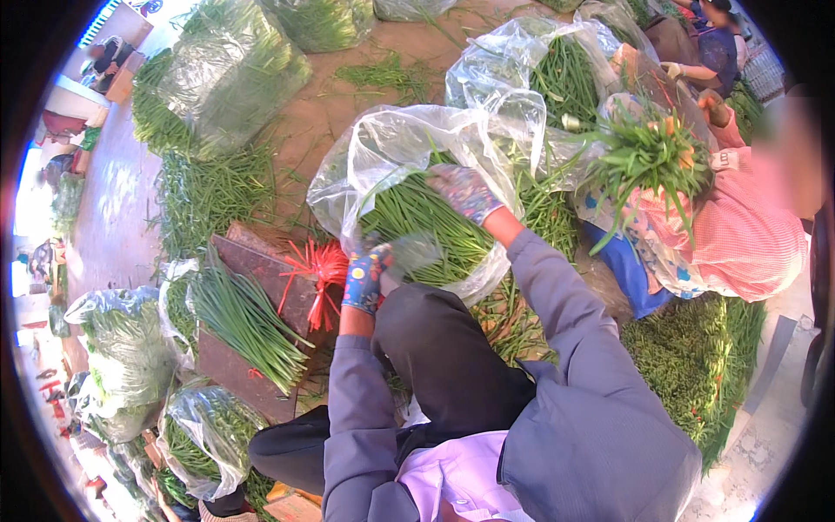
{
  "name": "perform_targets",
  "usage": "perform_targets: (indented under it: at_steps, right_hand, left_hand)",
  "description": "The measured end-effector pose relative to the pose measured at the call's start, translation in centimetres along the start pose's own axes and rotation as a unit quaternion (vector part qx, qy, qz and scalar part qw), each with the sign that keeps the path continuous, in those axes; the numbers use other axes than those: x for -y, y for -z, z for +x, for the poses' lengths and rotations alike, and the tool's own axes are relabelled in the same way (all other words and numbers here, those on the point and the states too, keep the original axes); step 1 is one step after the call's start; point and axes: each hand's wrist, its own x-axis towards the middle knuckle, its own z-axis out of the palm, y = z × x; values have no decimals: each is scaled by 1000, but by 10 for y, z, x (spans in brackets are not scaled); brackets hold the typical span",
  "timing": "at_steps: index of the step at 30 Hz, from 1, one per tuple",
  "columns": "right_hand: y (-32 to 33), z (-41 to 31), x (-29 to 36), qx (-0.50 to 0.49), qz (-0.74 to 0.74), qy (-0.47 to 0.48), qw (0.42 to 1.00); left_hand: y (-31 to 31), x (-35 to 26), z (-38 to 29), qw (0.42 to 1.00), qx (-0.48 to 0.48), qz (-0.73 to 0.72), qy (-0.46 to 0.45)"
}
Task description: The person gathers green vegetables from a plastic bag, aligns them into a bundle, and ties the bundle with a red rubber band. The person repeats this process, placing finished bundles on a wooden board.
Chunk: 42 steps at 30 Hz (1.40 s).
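Note:
A clear plastic bag (391,124) lies spread around a heap of long green leaves (424,215), which look like garlic chives. My left hand (365,277), in a blue flowered glove, is at the bag's near-left rim with plastic bunched at its fingers. In a patterned glove, my right hand (464,189) lies palm down on the top of the leaves inside the bag; its fingertips are blurred. Left of my left hand, a bundle of chives (251,320) rests on a dark board (222,365). Red plastic ties (326,264) hang in a bunch at the board's edge.
At the right, a co-worker in a pink checked top (750,235) sits close by with a bunch of leaves (659,156). Another open bag (496,59) stands beyond mine. Filled bags (222,78) and loose leaves (215,196) lie at the upper left.

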Motion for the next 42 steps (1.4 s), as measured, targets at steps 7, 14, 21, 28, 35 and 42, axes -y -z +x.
perform_targets:
  at_steps: [7, 14, 21, 28, 35, 42]
  right_hand:
    - [-46, -90, -142, 0, -212, -90, 973]
    - [-109, -146, -30, 17, -227, -158, 961]
    - [-90, -123, -24, 114, -214, -215, 946]
    - [-87, -131, -47, 130, -188, -235, 945]
    - [-140, -158, 2, 30, -235, -56, 970]
    - [-211, -165, -4, 59, -335, -159, 927]
  left_hand:
    - [-38, -42, -22, 956, -89, 265, -91]
    - [-41, 2, -90, 982, 6, 190, -3]
    - [-26, 17, -129, 983, 59, 152, 84]
    - [-2, 20, -168, 978, 62, 143, 140]
    - [7, 31, -192, 975, 56, 130, 169]
    - [12, 28, -196, 974, 61, 129, 175]
